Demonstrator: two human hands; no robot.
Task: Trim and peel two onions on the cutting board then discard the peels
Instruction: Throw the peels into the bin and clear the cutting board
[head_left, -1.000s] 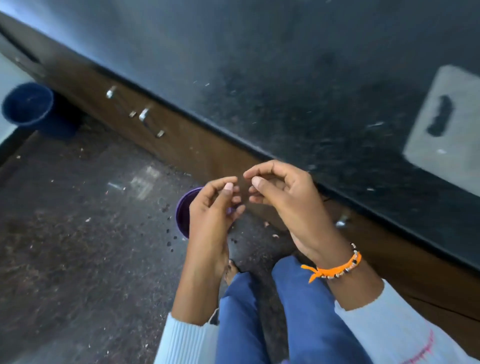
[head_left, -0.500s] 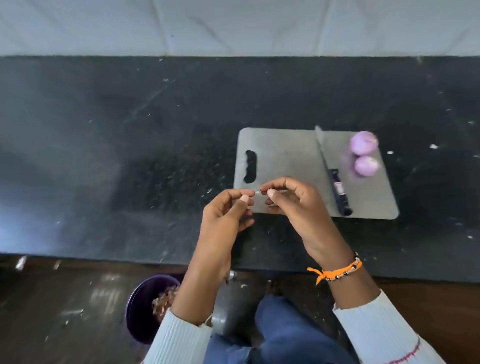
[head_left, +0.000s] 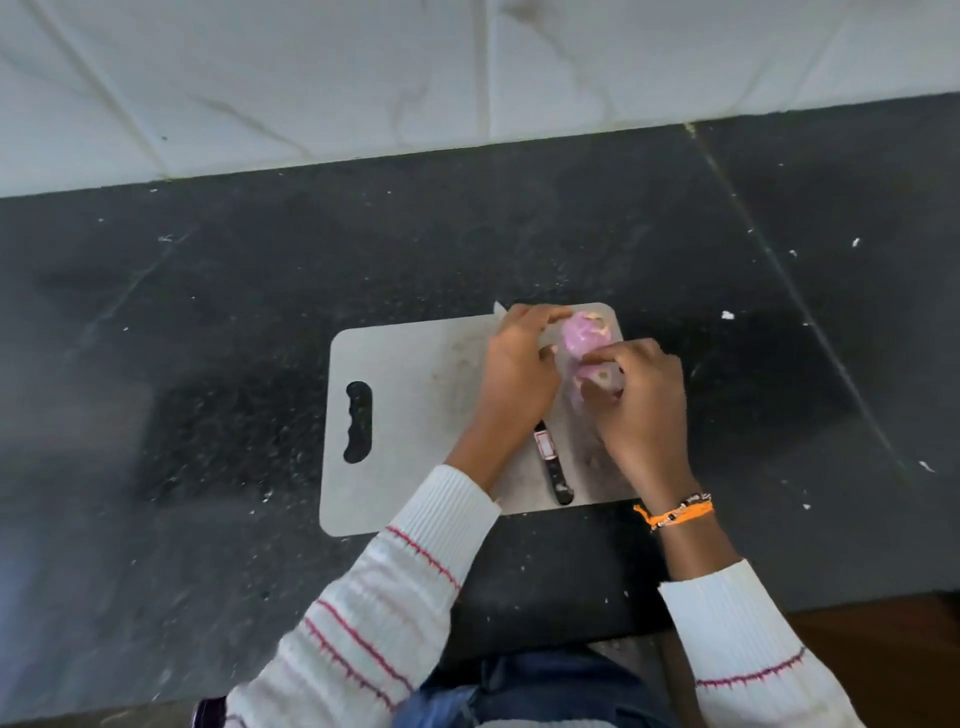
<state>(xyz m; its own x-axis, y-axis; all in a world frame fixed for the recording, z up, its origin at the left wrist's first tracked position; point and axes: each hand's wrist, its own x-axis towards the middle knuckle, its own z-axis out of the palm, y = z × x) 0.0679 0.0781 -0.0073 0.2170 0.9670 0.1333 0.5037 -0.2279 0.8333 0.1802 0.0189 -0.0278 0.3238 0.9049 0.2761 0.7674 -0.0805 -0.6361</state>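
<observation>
A grey cutting board (head_left: 405, 415) lies on the black counter. Two peeled purple onions sit at its far right corner: the far onion (head_left: 584, 330) and the near onion (head_left: 602, 379), touching each other. My left hand (head_left: 519, 369) reaches in from the left, its fingers and thumb curled round the far onion. My right hand (head_left: 641, 410) comes from the right and pinches the near onion with curled fingers. A black-handled knife (head_left: 553, 470) lies on the board under my left hand; its blade tip pokes past the far edge.
The black stone counter (head_left: 208, 364) carries small white flecks. A white tiled wall (head_left: 363, 78) runs along the back. A sliver of a purple bin (head_left: 208, 712) shows at the bottom left, below the counter edge.
The view swung up from the floor and bin to the counter. Both hands, earlier rubbing fingertips together in the air, moved forward onto the board and took hold of the two onions.
</observation>
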